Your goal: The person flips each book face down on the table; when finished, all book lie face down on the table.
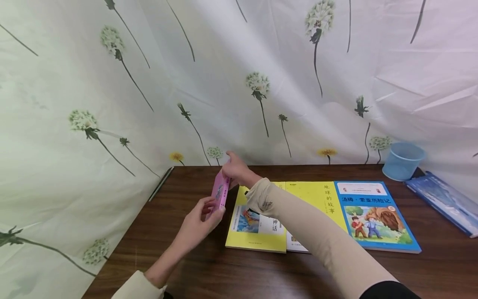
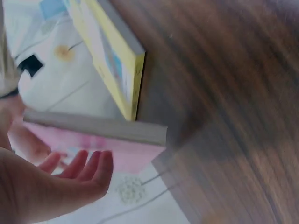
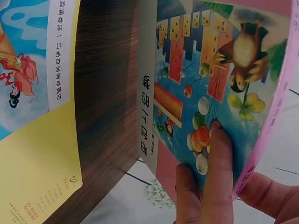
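Note:
A pink book [image 1: 220, 189] stands tilted on edge between both hands over the left part of the table, its spine toward the head camera. My left hand [image 1: 198, 226] holds its near end, fingertips against the pink cover in the left wrist view. The right hand [image 1: 237, 168] grips its far end; in the right wrist view two fingers [image 3: 218, 172] lie on the illustrated cover and the thumb is around the spine side. Just right of it lies a yellow book [image 1: 257, 241] with a picture panel, partly hidden by the right sleeve.
Another yellow book [image 1: 306, 193] and a blue-framed book [image 1: 377, 224] lie in a row to the right. At the back right stand a light blue cup [image 1: 403, 162] and a blue book [image 1: 444, 203]. A thin dark rod [image 1: 161, 184] lies along the left edge, by the dandelion-patterned curtain [image 1: 224, 83].

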